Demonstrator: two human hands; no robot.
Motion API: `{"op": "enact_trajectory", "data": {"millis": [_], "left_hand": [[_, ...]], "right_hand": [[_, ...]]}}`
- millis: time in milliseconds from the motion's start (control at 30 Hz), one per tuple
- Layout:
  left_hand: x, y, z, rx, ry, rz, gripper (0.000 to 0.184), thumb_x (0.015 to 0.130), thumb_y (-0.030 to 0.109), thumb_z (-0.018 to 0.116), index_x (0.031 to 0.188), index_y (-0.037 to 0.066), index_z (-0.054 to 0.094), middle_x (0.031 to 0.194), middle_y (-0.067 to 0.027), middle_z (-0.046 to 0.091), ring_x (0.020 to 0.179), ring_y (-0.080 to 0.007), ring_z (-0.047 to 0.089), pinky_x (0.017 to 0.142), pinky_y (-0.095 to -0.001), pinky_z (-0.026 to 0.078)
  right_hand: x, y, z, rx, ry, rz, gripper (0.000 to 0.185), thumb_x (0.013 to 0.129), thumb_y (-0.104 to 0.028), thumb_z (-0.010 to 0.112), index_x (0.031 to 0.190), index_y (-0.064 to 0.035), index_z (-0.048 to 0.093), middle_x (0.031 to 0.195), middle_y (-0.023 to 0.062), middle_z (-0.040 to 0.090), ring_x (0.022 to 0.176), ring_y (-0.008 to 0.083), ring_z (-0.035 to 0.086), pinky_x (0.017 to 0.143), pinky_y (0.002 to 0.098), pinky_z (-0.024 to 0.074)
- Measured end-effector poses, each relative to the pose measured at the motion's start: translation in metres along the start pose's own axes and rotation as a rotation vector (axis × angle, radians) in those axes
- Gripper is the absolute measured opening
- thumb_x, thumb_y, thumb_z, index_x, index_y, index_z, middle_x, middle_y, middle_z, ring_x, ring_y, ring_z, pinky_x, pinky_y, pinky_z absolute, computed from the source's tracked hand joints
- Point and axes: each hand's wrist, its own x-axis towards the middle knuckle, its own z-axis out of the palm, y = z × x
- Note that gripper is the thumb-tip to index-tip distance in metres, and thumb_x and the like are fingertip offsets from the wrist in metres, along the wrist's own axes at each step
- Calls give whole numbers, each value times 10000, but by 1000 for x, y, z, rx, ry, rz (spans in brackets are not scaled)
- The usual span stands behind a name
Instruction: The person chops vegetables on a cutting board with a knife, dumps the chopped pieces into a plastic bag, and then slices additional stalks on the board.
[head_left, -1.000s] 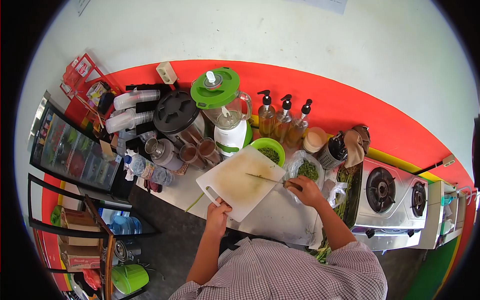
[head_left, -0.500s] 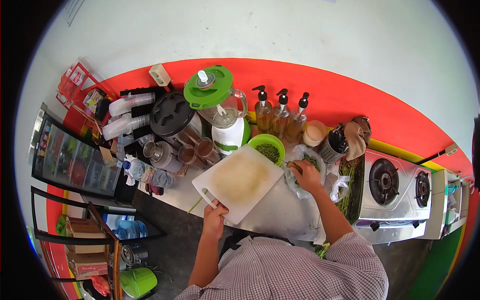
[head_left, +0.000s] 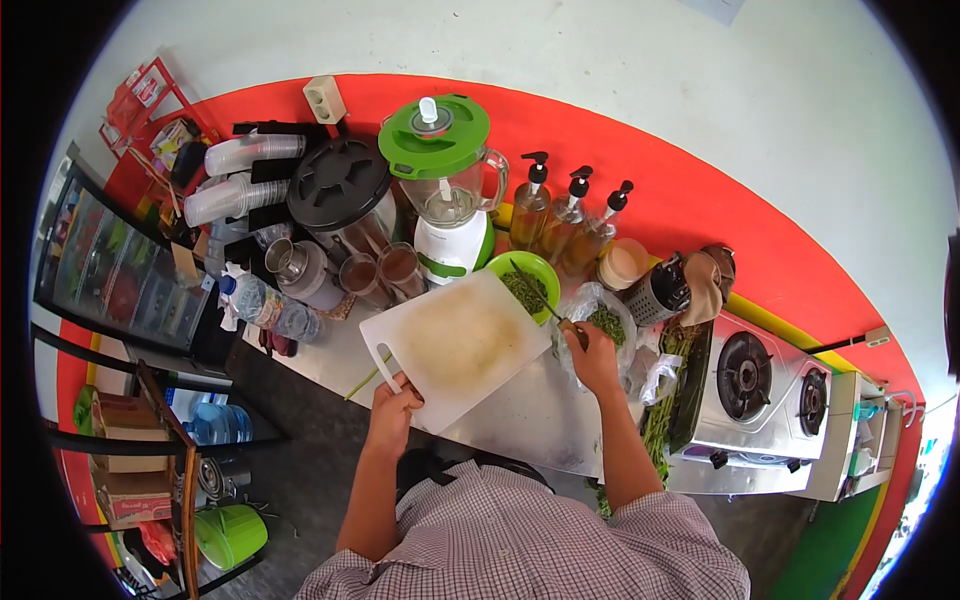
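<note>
My left hand (head_left: 396, 400) is closed round the handle end of a white cutting board (head_left: 455, 350). The board is tilted, its far corner beside a lime-green bowl (head_left: 545, 268). Chopped greens (head_left: 520, 292) lie in the bowl, while the board's face is bare with a brownish stain. In my right hand (head_left: 590, 358) is a knife (head_left: 538, 292), gripped by its handle, with the blade pointing away from me over the bowl. Near that hand sits a clear plastic bag (head_left: 625, 345) with more chopped greens (head_left: 606, 322) in it.
Behind the bowl stand a green-lidded blender (head_left: 450, 215) and several pump bottles (head_left: 565, 220). Brown cups (head_left: 400, 268) and a water bottle (head_left: 270, 308) are to the left. Long green stalks (head_left: 660, 420) lie beside a gas stove (head_left: 745, 400) on the right.
The knife has swung up, so its blade now shows over the bowl. My view has shifted, and the board with my left hand appears slightly further left.
</note>
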Motion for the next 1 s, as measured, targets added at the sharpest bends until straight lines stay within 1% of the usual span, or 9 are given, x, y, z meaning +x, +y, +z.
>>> {"op": "enact_trajectory", "data": {"millis": [133, 200, 333, 400, 533, 600, 700, 933, 1000], "left_hand": [[6, 17, -30, 20, -79, -31, 620, 651, -12, 459, 1253, -102, 579, 1079, -111, 680, 914, -191, 649, 855, -272, 503], [17, 19, -49, 29, -150, -73, 647, 635, 4, 452, 1260, -116, 569, 1081, -130, 684, 912, -195, 662, 865, -275, 517], [31, 13, -74, -28, -257, -144, 654, 622, -2, 459, 1256, -122, 567, 1068, -127, 684, 918, -194, 661, 887, -276, 516], [35, 5, -84, 5, -335, -224, 617, 635, -10, 454, 1226, -82, 612, 1049, -82, 676, 899, -155, 628, 838, -257, 491], [43, -18, -100, 66, -363, -339, 589, 656, -13, 458, 1216, -56, 634, 1030, -74, 670, 898, -161, 620, 851, -268, 488], [53, -34, -109, 98, -393, -382, 579, 663, -15, 456, 1211, -59, 638, 1017, -68, 666, 896, -158, 611, 851, -265, 480], [57, -53, -114, 142, -447, -446, 576, 668, -12, 457, 1211, -47, 646, 1013, -64, 666, 883, -153, 605, 839, -256, 473], [84, -92, -112, 277, -392, -486, 488, 713, -24, 465, 1172, -24, 631, 998, -74, 661, 906, -178, 607, 842, -280, 478], [79, -90, -100, 382, -277, -255, 432, 742, -23, 479, 1146, -30, 631, 984, -70, 655, 898, -186, 609, 833, -298, 488]], "right_hand": [[-42, -9, 7, 149, 50, 91, 327, 902, -253, 706, 1037, 41, 656, 909, 174, 686, 741, 264, 651, 695, 392, 517], [-61, -8, 15, 306, -10, 238, 340, 891, -239, 731, 1061, 39, 635, 887, 112, 681, 700, 198, 622, 680, 348, 515], [-102, -19, 23, 489, -98, 409, 366, 877, -218, 749, 1108, 31, 613, 892, 89, 678, 740, 173, 619, 692, 325, 518], [-124, -23, 33, 459, -78, 422, 397, 877, -182, 744, 1163, 35, 576, 932, 76, 683, 640, 93, 574, 536, 275, 462], [-168, -11, 55, 355, 8, 406, 414, 866, -176, 753, 1172, 34, 569, 947, 88, 689, 727, 118, 611, 628, 287, 500], [-188, -3, 65, 327, 32, 442, 429, 855, -176, 761, 1177, 31, 568, 979, 110, 693, 845, 153, 634, 758, 312, 515], [-209, 7, 77, 244, 98, 467, 445, 846, -179, 767, 1180, 30, 562, 995, 130, 690, 913, 189, 643, 845, 330, 502], [-215, 5, 87, 119, 241, 509, 459, 829, -181, 775, 1169, 28, 547, 969, 174, 680, 861, 240, 650, 774, 348, 504], [-211, 4, 90, 12, 327, 484, 445, 823, -177, 774, 1155, 17, 550, 917, 178, 678, 800, 255, 647, 730, 362, 505]]}}
